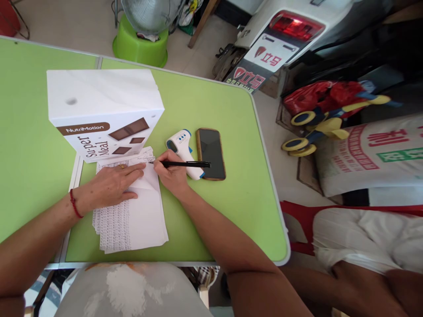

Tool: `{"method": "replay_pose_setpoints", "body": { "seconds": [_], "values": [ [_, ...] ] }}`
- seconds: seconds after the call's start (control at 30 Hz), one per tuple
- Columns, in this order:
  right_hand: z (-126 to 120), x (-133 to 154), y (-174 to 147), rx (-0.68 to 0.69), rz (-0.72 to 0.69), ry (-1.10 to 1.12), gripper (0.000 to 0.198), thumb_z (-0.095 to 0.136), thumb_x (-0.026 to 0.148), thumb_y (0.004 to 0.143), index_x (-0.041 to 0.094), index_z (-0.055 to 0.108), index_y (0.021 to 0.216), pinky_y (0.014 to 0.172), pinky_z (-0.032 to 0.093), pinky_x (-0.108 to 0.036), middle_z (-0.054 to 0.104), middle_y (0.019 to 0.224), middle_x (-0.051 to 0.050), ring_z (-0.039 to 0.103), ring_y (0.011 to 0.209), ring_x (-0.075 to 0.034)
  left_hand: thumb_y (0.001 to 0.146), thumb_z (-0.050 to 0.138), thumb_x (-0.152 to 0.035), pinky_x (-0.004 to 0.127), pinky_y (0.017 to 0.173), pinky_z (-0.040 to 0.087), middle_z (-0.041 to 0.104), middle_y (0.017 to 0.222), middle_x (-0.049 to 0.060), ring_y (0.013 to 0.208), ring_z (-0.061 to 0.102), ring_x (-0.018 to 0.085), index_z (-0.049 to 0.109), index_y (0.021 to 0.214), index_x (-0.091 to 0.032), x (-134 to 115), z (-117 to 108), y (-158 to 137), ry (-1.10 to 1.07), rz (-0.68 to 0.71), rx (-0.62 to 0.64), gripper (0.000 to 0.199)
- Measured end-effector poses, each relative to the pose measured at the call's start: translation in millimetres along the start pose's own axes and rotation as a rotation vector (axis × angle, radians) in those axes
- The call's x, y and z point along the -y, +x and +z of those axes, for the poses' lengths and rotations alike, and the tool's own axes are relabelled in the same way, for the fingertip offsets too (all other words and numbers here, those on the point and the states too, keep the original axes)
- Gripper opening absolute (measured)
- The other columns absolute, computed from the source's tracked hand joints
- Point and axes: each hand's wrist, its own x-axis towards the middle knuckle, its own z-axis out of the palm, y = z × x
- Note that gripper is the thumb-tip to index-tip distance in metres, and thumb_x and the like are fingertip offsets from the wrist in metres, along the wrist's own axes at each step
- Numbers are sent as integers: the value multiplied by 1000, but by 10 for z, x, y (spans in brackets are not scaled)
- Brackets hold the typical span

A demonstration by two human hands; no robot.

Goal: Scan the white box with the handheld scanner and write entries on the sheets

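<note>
My right hand (172, 172) grips a black pen (190, 164), its tip at the upper part of a stack of paper sheets (147, 215). Rows of small handwriting cover the left side of the top sheet; its right side is blank. Flat across the sheets lies my left hand (114, 182), fingers stretched out toward the pen tip and a ring on one finger. Just beyond the paper stands a white NutriMotion box (105, 94). A white and blue infrared thermometer (183, 149) lies beside my right hand, and a phone (211, 152) lies right of it.
The green table (238, 207) has a metal rim and a seam. Beyond it are a green stool (142, 46) bearing a fan (150, 15), and a white vehicle with a red tail light (297, 26). At right are a printed sack (376, 149) and a seated person (363, 237).
</note>
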Motion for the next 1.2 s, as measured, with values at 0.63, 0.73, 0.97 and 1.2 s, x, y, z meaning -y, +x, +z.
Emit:
{"method": "replay_pose_setpoints", "body": {
  "seconds": [0.63,0.73,0.97,1.2],
  "values": [
    [4,15,4,-99,18,27,12,52,22,65,23,45,55,48,33,-26,44,50,5,38,50,-10,90,57,-35,34,77,52,37,147,9,110,59,25,47,121,-17,22,34,-7,-2,17,-31,38],
    [0,12,7,-96,7,17,12,52,22,65,23,45,55,48,33,-26,44,50,5,38,50,-11,90,57,-36,36,78,53,36,147,8,111,59,25,46,122,-16,27,38,-6,-4,19,-26,39],
    [-12,-3,8,-60,-18,29,11,52,21,66,22,46,57,48,33,-25,44,50,6,38,50,-10,89,59,-34,36,82,52,37,147,8,113,57,25,45,122,-17,31,56,-16,-26,21,-35,40],
    [-9,4,5,-50,-27,42,12,52,20,67,22,45,57,47,32,-25,44,51,6,38,50,-10,90,58,-35,36,83,52,36,148,7,114,57,24,44,123,-16,36,53,-19,-20,23,-29,40]
  ]
}}
